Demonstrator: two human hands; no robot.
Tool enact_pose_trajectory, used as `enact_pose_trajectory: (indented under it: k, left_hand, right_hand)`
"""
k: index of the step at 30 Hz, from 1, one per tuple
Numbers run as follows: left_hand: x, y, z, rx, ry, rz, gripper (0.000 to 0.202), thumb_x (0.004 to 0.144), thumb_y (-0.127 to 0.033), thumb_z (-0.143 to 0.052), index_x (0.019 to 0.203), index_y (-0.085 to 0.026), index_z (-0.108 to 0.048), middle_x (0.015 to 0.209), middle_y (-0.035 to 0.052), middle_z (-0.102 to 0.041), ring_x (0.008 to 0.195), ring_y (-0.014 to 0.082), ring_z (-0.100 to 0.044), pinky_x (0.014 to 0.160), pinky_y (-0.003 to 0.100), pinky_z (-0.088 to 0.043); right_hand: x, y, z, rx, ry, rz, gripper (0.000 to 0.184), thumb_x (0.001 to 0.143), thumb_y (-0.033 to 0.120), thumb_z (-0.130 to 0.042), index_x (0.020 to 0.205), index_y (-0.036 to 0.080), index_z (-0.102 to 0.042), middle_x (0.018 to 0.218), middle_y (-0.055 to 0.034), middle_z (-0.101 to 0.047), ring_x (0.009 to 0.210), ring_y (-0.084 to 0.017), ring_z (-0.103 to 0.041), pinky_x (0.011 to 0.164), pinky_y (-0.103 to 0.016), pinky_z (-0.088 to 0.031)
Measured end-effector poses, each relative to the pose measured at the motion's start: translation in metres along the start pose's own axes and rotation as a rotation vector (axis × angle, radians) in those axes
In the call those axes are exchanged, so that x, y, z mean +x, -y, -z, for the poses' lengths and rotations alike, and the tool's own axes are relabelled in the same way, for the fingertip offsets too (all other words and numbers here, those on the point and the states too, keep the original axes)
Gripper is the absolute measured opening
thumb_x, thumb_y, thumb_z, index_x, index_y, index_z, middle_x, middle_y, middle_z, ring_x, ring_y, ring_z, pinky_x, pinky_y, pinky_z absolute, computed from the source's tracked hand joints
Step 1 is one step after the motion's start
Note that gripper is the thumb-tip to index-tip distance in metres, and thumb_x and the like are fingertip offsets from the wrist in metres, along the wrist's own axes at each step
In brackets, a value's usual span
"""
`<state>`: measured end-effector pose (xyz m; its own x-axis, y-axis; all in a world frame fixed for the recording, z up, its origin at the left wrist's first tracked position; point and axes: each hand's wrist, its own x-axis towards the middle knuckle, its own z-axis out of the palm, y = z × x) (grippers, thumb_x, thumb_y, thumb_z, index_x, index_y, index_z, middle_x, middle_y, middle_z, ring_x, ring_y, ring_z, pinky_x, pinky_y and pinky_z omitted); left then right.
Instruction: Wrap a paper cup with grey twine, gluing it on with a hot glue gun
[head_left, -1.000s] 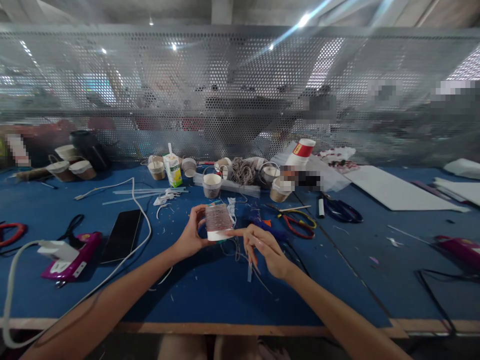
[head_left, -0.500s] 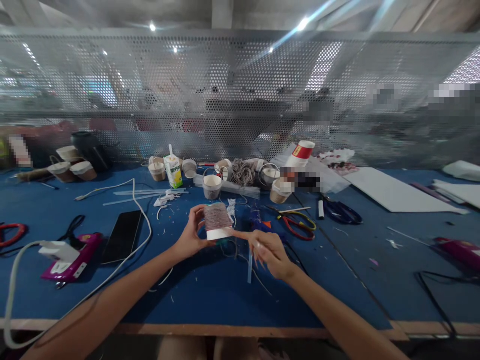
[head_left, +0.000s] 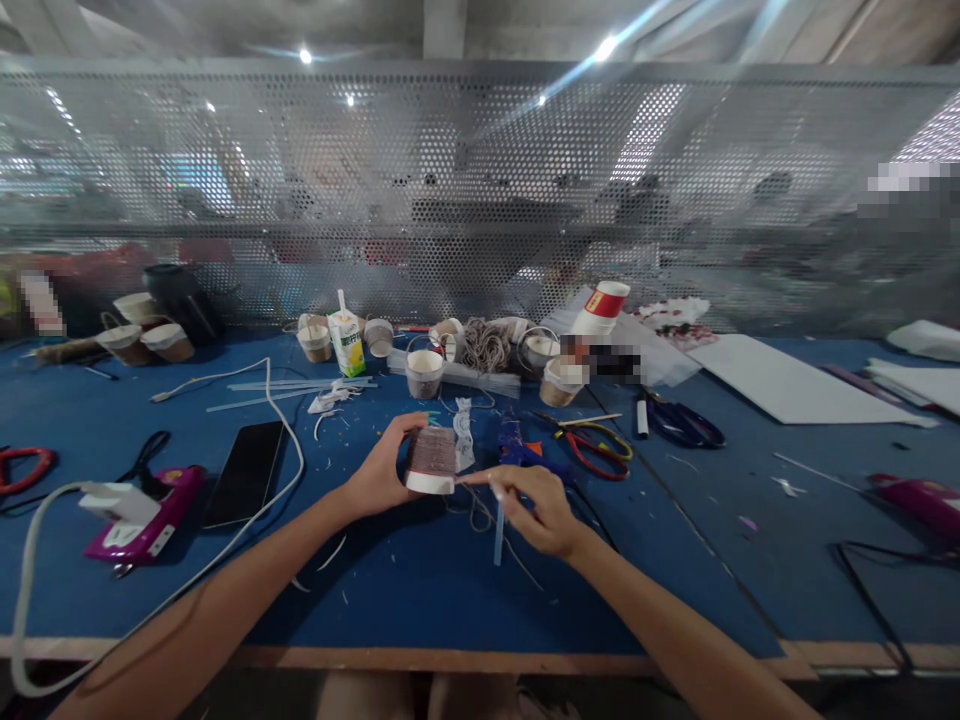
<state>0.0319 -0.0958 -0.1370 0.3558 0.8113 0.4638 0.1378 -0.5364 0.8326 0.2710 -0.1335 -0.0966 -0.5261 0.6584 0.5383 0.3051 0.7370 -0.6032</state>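
My left hand [head_left: 379, 472] grips a small paper cup wrapped in brown twine [head_left: 431, 459], held upside down just above the blue table [head_left: 420, 570]. My right hand [head_left: 536, 505] is curled beside the cup. Its forefinger points at the cup's white rim, and its fingers pinch a clear glue stick [head_left: 499, 525] that hangs down. A blue glue gun [head_left: 517, 450] lies just behind my right hand.
Twine-wrapped cups [head_left: 424, 372], a twine bundle [head_left: 485, 345] and a juice carton [head_left: 346, 340] stand behind. Red-yellow pliers [head_left: 596, 445] and dark scissors [head_left: 682, 420] lie right. A phone [head_left: 244, 472], a white cable [head_left: 285, 440] and a pink glue gun [head_left: 142, 510] lie left. A perforated metal screen [head_left: 480, 190] closes the back.
The cup has tipped forward and come lower toward the table. My right hand has curled in and slid a little toward the cup's rim.
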Motion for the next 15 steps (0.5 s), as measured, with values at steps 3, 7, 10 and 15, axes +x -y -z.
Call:
enact_pose_trajectory:
  k: [3, 7, 10, 15]
  left_hand:
    - [0.0, -0.001, 0.002, -0.104, 0.012, 0.054, 0.08, 0.055, -0.028, -0.085, 0.12, -0.021, -0.039, 0.135, 0.0155, -0.043, 0.124, 0.0286, -0.049, 0.107, 0.046, -0.037]
    - [-0.001, -0.004, 0.0, -0.259, 0.044, 0.105, 0.081, 0.054, -0.028, -0.086, 0.116, -0.023, -0.035, 0.137, 0.0163, -0.041, 0.125, 0.0295, -0.048, 0.105, 0.046, -0.039]
    - [-0.002, -0.005, -0.002, -0.326, 0.057, 0.107, 0.081, 0.052, -0.03, -0.087, 0.113, -0.024, -0.035, 0.14, 0.0166, -0.039, 0.128, 0.0306, -0.046, 0.106, 0.047, -0.038]
    - [0.002, -0.005, -0.002, -0.314, 0.02, 0.158, 0.08, 0.048, -0.034, -0.088, 0.11, -0.023, -0.037, 0.133, 0.0155, -0.044, 0.124, 0.0301, -0.049, 0.106, 0.047, -0.038]
  right_hand:
    - [0.001, -0.002, 0.0, 0.049, -0.23, -0.13, 0.009, 0.088, 0.025, -0.05, 0.092, 0.022, -0.057, 0.086, -0.0038, -0.065, 0.041, -0.007, -0.038, 0.044, -0.024, -0.036]
    - [0.007, -0.006, -0.004, 0.163, -0.083, -0.229, 0.039, 0.079, 0.02, -0.06, 0.116, 0.023, -0.046, 0.105, -0.0067, -0.061, 0.042, -0.002, -0.037, 0.041, -0.02, -0.035]
    - [0.01, -0.012, -0.009, 0.154, 0.053, -0.291, 0.053, 0.077, 0.017, -0.062, 0.126, 0.021, -0.041, 0.064, 0.0063, -0.055, 0.041, -0.005, -0.039, 0.042, -0.019, -0.036]
    - [0.016, -0.023, -0.017, 0.23, -0.076, -0.367, 0.041, 0.073, 0.019, -0.063, 0.11, 0.021, -0.046, 0.102, -0.0072, -0.063, 0.069, -0.011, -0.061, 0.055, -0.023, -0.05]
